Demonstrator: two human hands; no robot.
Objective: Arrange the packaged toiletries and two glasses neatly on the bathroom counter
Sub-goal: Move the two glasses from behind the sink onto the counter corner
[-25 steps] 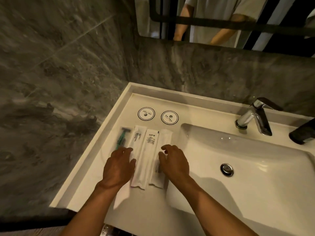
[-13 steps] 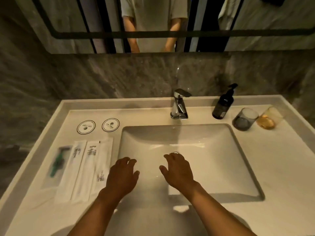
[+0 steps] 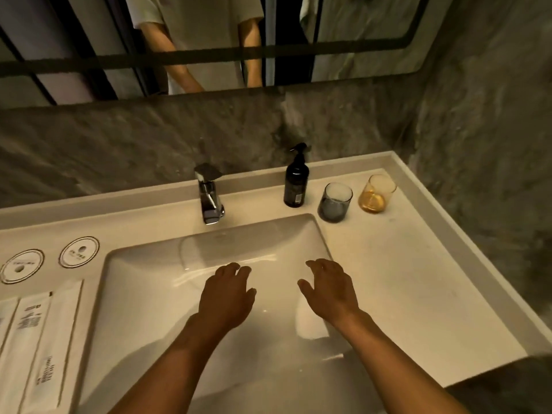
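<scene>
Both hands, left [image 3: 225, 297] and right [image 3: 330, 291], are shifted rightward, released, empty; glasses [image 3: 334, 203] far ahead-right are best grasped low, one each.

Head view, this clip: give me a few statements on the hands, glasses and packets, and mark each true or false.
1. Both hands are empty, the left hand and right hand hovering open over the sink basin. True.
2. The grey glass and amber glass stand left of the tap. False: they stand to its right, beyond the dark pump bottle.
3. The two glasses lie tipped on their sides. False: both stand upright, apart from each other.
4. The white toiletry packets lie side by side on the counter left of the basin. True.
5. Two round coasters sit behind the packets. True.
</scene>
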